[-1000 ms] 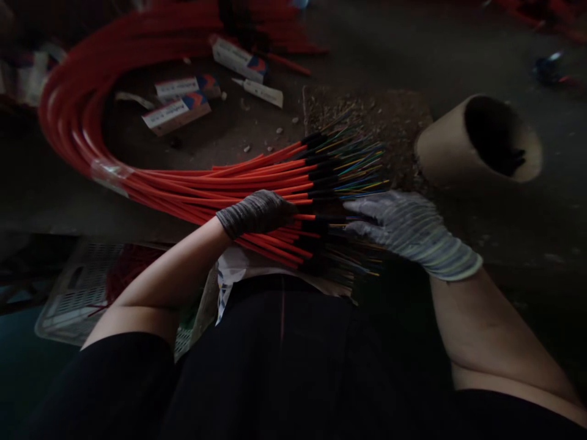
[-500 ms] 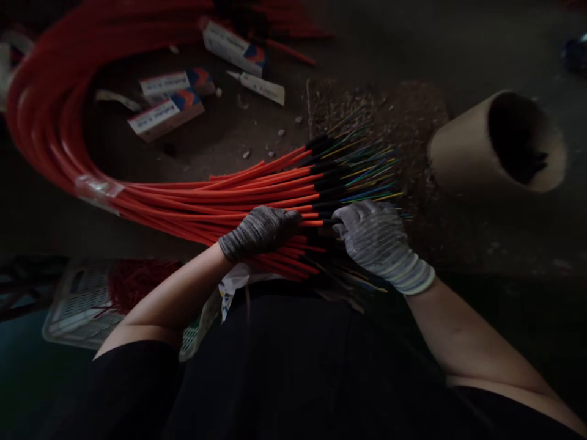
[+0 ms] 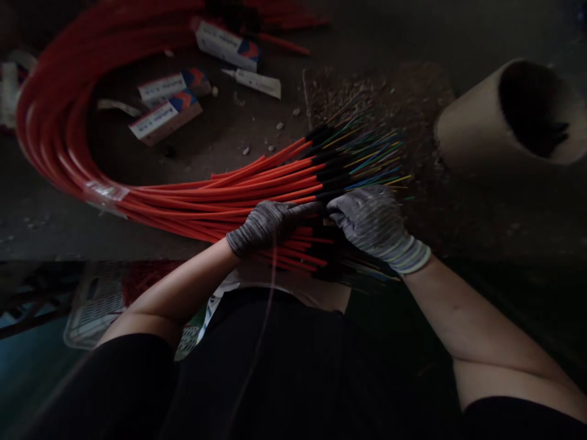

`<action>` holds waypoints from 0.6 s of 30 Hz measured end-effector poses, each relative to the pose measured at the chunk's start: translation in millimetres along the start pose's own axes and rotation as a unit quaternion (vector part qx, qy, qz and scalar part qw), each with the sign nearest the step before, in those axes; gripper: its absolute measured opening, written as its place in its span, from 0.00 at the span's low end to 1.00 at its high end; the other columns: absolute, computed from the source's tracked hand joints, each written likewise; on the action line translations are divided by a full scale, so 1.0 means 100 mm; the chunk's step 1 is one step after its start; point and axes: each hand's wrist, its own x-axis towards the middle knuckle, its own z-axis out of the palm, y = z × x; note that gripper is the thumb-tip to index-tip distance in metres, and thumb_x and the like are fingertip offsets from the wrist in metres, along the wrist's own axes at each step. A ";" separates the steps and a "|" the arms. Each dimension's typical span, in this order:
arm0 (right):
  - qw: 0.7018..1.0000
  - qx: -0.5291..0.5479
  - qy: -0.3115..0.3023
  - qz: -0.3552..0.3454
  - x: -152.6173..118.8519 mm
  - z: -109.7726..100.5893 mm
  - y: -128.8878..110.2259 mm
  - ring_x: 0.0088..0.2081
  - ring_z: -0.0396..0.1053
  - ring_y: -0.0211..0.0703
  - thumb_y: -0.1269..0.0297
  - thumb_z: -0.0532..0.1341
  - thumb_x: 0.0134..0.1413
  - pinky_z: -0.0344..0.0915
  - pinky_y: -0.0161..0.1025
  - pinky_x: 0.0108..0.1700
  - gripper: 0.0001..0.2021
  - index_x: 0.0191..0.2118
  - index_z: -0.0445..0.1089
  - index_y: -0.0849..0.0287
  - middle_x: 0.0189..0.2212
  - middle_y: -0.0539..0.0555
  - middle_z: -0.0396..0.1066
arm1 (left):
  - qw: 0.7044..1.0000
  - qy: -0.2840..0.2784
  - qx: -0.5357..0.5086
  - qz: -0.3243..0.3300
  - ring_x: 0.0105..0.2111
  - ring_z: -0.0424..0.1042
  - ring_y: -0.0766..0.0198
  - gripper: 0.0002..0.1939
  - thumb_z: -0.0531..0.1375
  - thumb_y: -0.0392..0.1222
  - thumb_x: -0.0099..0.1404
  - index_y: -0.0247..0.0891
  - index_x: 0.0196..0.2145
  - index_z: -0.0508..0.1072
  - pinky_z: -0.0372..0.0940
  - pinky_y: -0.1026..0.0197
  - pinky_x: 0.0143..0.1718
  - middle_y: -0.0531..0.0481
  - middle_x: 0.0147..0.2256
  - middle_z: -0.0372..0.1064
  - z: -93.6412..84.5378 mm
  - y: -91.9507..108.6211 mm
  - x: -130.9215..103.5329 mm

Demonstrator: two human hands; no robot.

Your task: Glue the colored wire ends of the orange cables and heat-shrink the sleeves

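A thick bundle of orange cables (image 3: 192, 195) curves round from the upper left, bound with clear tape (image 3: 106, 194). The cable ends carry black sleeves (image 3: 337, 172), and thin coloured wires (image 3: 373, 156) fan out of them. My left hand (image 3: 275, 225), in a grey knit glove, is closed round a cable near its end, its thumb and finger reaching toward the sleeves. Close by on the right, my gloved right hand (image 3: 369, 217) pinches the black end of a cable. The fingertips hide exactly where each hand grips.
Several small printed boxes (image 3: 165, 117) and a white tube (image 3: 257, 82) lie behind the bundle. A debris-strewn board (image 3: 413, 91) sits beyond the wires. At right a cardboard cylinder (image 3: 468, 137) lies tilted, dark pieces inside. A white plastic basket (image 3: 92, 305) stands low at left.
My left hand's thumb and finger have stretched right toward the cable end, closing the gap to my right hand. The right hand has shifted slightly up and left. The view has also shifted slightly.
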 end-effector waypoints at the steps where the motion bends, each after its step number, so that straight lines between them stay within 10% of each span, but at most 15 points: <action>1: 1.000 0.000 -0.008 0.005 0.01 0.00 0.00 0.41 0.72 0.53 0.62 0.54 0.65 0.57 0.47 0.45 0.15 0.43 0.78 0.61 0.37 0.60 0.79 | 1.000 -0.007 0.005 0.003 0.29 0.74 0.66 0.26 0.50 0.41 0.75 0.49 0.68 0.63 0.63 0.66 0.31 0.47 0.39 0.79 -0.01 0.00 0.01; 9: 0.988 0.085 0.079 0.101 -0.08 -0.42 0.04 0.53 0.74 0.52 0.57 0.57 0.68 0.65 0.47 0.56 0.18 0.54 0.76 0.57 0.52 0.57 0.78 | 0.997 0.025 0.076 -0.021 0.47 0.75 0.51 0.17 0.54 0.46 0.74 0.43 0.53 0.78 0.65 0.58 0.38 0.39 0.50 0.75 -0.14 0.06 0.21; 15: 0.979 -0.015 -0.146 0.141 -0.42 -0.33 0.00 0.46 0.76 0.54 0.63 0.59 0.65 0.67 0.48 0.48 0.14 0.51 0.78 0.55 0.47 0.57 0.80 | 0.990 -0.081 0.112 0.022 0.39 0.76 0.47 0.21 0.50 0.47 0.74 0.30 0.47 0.79 0.63 0.55 0.34 0.33 0.39 0.76 -0.30 0.15 0.18; 18: 0.977 -0.075 -0.112 0.163 -0.45 -0.29 -0.12 0.49 0.73 0.57 0.63 0.56 0.66 0.62 0.51 0.48 0.15 0.52 0.78 0.53 0.50 0.58 0.78 | 0.989 -0.095 0.104 0.044 0.40 0.77 0.47 0.21 0.51 0.47 0.74 0.30 0.48 0.78 0.63 0.56 0.34 0.34 0.40 0.77 -0.24 0.17 0.07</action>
